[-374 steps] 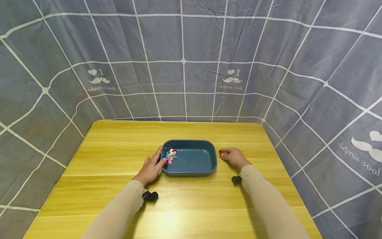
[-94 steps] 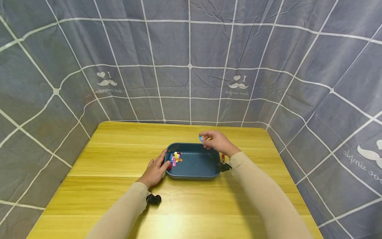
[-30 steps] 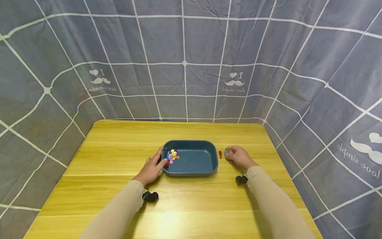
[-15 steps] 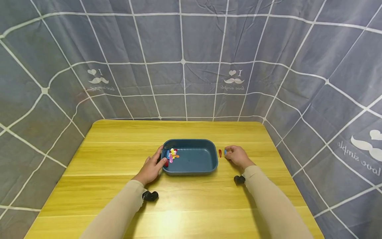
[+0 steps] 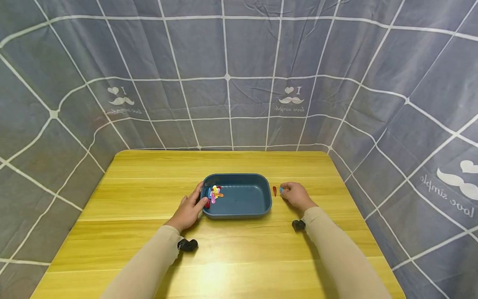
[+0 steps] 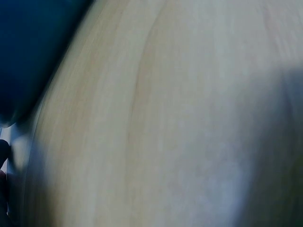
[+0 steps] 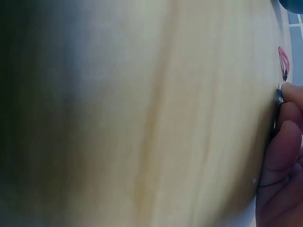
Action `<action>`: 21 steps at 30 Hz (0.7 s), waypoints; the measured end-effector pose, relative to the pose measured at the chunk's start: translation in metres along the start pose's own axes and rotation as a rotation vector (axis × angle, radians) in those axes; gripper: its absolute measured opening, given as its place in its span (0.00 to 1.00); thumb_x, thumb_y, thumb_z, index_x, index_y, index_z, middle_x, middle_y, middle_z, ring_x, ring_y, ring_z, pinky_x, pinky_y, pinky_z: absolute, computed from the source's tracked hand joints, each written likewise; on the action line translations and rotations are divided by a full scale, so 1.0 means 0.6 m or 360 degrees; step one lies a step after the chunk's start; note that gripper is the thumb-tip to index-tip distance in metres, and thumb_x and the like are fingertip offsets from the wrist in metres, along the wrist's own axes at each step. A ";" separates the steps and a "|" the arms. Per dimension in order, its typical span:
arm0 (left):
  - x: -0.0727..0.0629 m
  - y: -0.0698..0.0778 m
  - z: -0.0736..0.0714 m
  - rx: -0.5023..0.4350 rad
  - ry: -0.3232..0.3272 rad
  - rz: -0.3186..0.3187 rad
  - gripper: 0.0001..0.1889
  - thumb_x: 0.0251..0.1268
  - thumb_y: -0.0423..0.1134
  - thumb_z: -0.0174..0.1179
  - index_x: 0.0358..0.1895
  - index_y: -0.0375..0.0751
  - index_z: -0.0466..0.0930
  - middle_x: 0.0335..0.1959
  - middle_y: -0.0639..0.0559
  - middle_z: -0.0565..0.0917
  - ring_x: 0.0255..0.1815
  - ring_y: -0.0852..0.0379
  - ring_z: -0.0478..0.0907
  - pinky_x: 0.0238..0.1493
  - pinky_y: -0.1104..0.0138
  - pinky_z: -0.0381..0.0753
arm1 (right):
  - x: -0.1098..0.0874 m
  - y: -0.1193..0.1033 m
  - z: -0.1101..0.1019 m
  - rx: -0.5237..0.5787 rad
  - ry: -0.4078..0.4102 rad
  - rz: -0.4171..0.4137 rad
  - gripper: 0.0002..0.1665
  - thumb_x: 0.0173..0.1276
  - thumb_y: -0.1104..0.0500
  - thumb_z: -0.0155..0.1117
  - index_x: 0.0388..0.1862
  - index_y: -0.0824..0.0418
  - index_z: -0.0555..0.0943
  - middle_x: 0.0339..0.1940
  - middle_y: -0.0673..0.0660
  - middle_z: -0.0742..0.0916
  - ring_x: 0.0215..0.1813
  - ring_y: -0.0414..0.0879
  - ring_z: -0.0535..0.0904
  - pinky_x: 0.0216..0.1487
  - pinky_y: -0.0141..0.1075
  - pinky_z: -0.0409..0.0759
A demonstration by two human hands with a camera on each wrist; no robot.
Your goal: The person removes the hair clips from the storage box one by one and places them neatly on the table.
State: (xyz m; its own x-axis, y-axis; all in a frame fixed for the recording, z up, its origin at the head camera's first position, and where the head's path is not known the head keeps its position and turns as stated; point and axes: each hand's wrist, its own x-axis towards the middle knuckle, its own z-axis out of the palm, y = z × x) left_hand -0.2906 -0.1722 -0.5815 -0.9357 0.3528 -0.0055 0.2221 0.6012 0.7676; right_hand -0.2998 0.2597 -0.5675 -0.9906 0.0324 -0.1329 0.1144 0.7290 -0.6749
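Note:
A dark blue rectangular plastic tub (image 5: 246, 203) stands mid-table. My left hand (image 5: 188, 211) holds its left wall, thumb over the rim and fingers along the outside. Inside, by that thumb, lies a small pile of coloured snap hair clips (image 5: 214, 194). To the right of the tub a red hair clip (image 5: 274, 191) lies on the table. Just beyond it, my right hand (image 5: 298, 196) pinches a blue hair clip (image 5: 281, 189) down at the tabletop. In the right wrist view the fingertips (image 7: 286, 139) are at the edge, beside the red clip (image 7: 284, 61).
The wooden table (image 5: 149, 174) has a grey checked curtain (image 5: 246, 99) behind it and along both sides. Black wrist cameras (image 5: 188, 245) sit under both sleeves. The left wrist view shows mostly blurred tabletop.
Earlier my right hand set the red clip down, then lifted a blue clip above the tub's far rim. It brought that clip right of the red one. An orange clip now shows in the pile.

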 end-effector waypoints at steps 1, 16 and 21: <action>0.000 0.000 0.000 -0.0003 0.0002 0.0000 0.36 0.88 0.54 0.44 0.88 0.61 0.38 0.84 0.39 0.62 0.85 0.35 0.58 0.85 0.38 0.30 | 0.000 0.001 0.000 0.0008 0.0000 0.0009 0.24 0.76 0.60 0.65 0.67 0.68 0.81 0.46 0.60 0.88 0.47 0.51 0.80 0.52 0.44 0.81; -0.002 0.003 -0.001 -0.0006 -0.0002 0.0003 0.36 0.88 0.53 0.44 0.88 0.61 0.38 0.84 0.38 0.61 0.85 0.35 0.57 0.85 0.38 0.30 | -0.005 0.004 -0.001 0.0029 -0.0057 0.0055 0.25 0.78 0.58 0.63 0.70 0.67 0.80 0.49 0.57 0.89 0.50 0.51 0.79 0.55 0.42 0.78; -0.001 0.002 -0.001 -0.0021 0.0003 0.0009 0.36 0.88 0.53 0.44 0.88 0.59 0.39 0.84 0.38 0.61 0.85 0.35 0.56 0.85 0.37 0.30 | -0.006 0.002 -0.002 0.0048 -0.0054 0.0048 0.25 0.77 0.58 0.64 0.69 0.67 0.80 0.48 0.58 0.88 0.50 0.51 0.79 0.58 0.45 0.79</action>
State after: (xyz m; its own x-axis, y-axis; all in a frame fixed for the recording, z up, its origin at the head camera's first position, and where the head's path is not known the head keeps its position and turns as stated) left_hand -0.2899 -0.1720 -0.5804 -0.9349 0.3548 0.0004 0.2240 0.5895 0.7761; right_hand -0.2964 0.2613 -0.5666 -0.9836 0.0306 -0.1777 0.1470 0.7071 -0.6917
